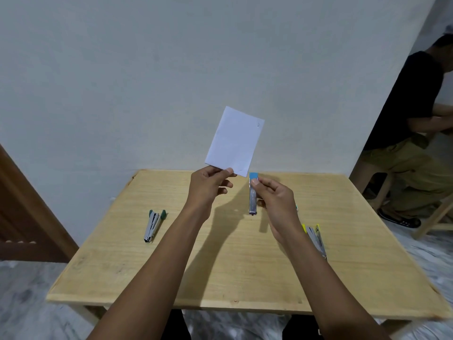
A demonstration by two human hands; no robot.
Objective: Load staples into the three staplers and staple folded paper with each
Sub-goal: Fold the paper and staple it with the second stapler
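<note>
My left hand [208,186] pinches the lower edge of a folded white paper [234,141] and holds it upright above the table. My right hand [275,202] grips a blue-and-metal stapler [253,195], which stands upright with its blue end just below the paper's lower right corner. A green stapler [154,225] lies on the left of the wooden table [220,266]. A yellow stapler [316,238] lies on the right, partly hidden behind my right forearm.
The table stands against a plain wall. A small greenish object [296,207] peeks out behind my right hand. Another person [416,133] sits on a stool at the far right. A brown door [27,212] is at the left.
</note>
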